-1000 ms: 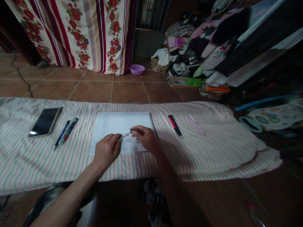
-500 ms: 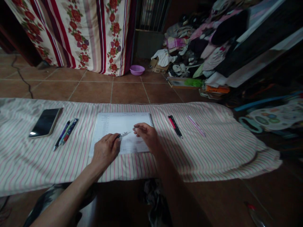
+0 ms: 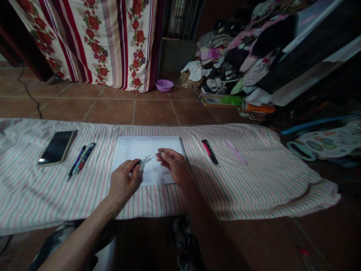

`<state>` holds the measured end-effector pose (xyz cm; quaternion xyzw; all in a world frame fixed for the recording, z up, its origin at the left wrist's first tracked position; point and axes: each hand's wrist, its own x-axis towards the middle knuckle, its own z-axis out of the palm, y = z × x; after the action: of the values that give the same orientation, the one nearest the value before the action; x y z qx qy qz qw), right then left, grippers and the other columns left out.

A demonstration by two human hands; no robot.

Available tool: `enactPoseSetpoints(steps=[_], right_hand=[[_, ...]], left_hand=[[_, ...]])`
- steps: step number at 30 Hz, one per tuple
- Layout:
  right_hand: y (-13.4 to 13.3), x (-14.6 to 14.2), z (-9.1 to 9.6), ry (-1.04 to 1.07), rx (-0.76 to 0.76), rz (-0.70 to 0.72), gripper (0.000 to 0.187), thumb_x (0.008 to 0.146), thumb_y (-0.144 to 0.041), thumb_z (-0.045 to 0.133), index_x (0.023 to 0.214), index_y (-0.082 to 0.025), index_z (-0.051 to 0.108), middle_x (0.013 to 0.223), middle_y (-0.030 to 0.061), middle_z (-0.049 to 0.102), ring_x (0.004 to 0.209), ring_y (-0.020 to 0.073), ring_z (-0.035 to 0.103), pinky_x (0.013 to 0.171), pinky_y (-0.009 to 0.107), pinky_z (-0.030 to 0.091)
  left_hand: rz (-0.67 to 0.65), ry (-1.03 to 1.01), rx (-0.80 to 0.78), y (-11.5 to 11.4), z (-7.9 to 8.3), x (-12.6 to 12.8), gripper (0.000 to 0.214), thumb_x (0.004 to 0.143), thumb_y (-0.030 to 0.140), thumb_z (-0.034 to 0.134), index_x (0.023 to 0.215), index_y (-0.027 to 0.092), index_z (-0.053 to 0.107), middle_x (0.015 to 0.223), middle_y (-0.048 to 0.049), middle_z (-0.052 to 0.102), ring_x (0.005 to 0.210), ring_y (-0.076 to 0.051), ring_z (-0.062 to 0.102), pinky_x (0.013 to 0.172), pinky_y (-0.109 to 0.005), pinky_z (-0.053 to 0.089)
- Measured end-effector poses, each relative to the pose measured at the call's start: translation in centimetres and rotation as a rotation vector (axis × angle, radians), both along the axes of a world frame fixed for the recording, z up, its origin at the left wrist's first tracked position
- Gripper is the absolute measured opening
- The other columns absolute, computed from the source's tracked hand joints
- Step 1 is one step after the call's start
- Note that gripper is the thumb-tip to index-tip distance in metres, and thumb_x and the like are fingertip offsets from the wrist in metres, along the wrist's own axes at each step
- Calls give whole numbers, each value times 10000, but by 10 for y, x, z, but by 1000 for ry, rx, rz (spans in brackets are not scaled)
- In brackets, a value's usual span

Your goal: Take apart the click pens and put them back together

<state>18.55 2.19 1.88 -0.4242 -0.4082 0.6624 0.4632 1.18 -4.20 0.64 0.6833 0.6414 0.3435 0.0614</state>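
Above the spiral notebook [image 3: 152, 178], my left hand [image 3: 122, 180] is closed on a pen [image 3: 138, 163], its dark barrel partly hidden by the fingers. A thin, pale tip points from it toward the right. My right hand [image 3: 173, 162] pinches a small dark piece [image 3: 160, 151], too small to name for certain, a short gap away from the pen's tip. The notebook lies open on a striped cloth [image 3: 254, 180], its spiral on the right side and printed lines along its left. Right of it rests a red and black pen [image 3: 210, 152].
A pink pen [image 3: 236, 152] lies farther right. On the left are several pens [image 3: 81, 161] side by side and a phone [image 3: 58, 147]. Beyond the cloth, a purple basin [image 3: 164, 86] stands on the tiled floor, near a floral curtain [image 3: 113, 41] and heaped clothes [image 3: 239, 56].
Both hands have shifted only slightly, and the gap between the pen's tip and my right fingers looks a little wider. The whole view has moved slightly.
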Motion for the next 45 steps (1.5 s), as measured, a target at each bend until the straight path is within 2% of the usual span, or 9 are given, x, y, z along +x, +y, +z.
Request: enactPoseSetpoints(steps=[6,13,20,24,26,29,32,38,45], right_hand=[[-1,-9,4,129,-117,-31,206,662,-324,682,803,-182,633,767,19,708,648,92,621,559,190,422],[0,-10,8,263,-196,44,201,687,-266,673,865,-176,658,725,8,699,603,66,613,492,135,414],[2,-10,10,330,-248,61,158,664,-246,708,794,-173,656,743,16,704,607,71,622,471,123,428],[2,-9,9,340,-244,58,204,645,-274,729,804,-181,642,810,29,703,678,94,636,476,132,433],[2,-8,8,349,-232,31,198,648,-274,730,806,-193,643,816,3,685,682,71,619,492,121,431],[3,-8,8,378,-196,11,188,636,-238,744,793,-199,649,702,-53,614,596,16,549,506,94,417],[3,-8,10,401,-166,36,197,626,-231,752,791,-192,653,637,-67,563,561,10,514,504,92,413],[1,-9,10,358,-231,4,171,619,-230,743,760,-178,660,738,-20,658,602,40,565,491,113,430],[-1,-11,7,319,-229,23,187,614,-272,738,766,-179,681,712,-17,658,572,40,540,471,128,401]], left_hand=[[6,-3,18,-1,0,-3,272,864,301,410,983,163,613,844,-49,670,719,-161,628,650,-266,478],[2,-10,13,-1,1,-4,268,865,299,424,988,150,609,837,-50,669,711,-160,626,649,-267,476],[4,-17,16,-1,0,-5,261,864,300,424,983,162,611,852,-50,674,725,-162,634,657,-268,483],[10,-27,21,-1,-1,-4,249,860,301,432,981,179,612,859,-41,677,729,-158,636,655,-263,486],[9,-31,33,-1,-2,-4,248,860,300,435,981,173,611,860,-44,678,732,-158,636,659,-263,487],[10,-36,44,-1,-3,-3,245,859,296,443,973,163,613,853,-47,679,731,-159,636,656,-261,487],[4,-44,47,0,-3,-2,242,857,290,448,973,158,614,847,-48,679,723,-157,634,657,-261,488],[-1,-51,47,0,-2,0,232,860,292,448,973,171,610,850,-42,675,731,-155,630,675,-266,488],[-24,-57,39,-2,0,2,228,862,288,440,986,184,600,847,-35,668,744,-155,623,697,-271,483]])
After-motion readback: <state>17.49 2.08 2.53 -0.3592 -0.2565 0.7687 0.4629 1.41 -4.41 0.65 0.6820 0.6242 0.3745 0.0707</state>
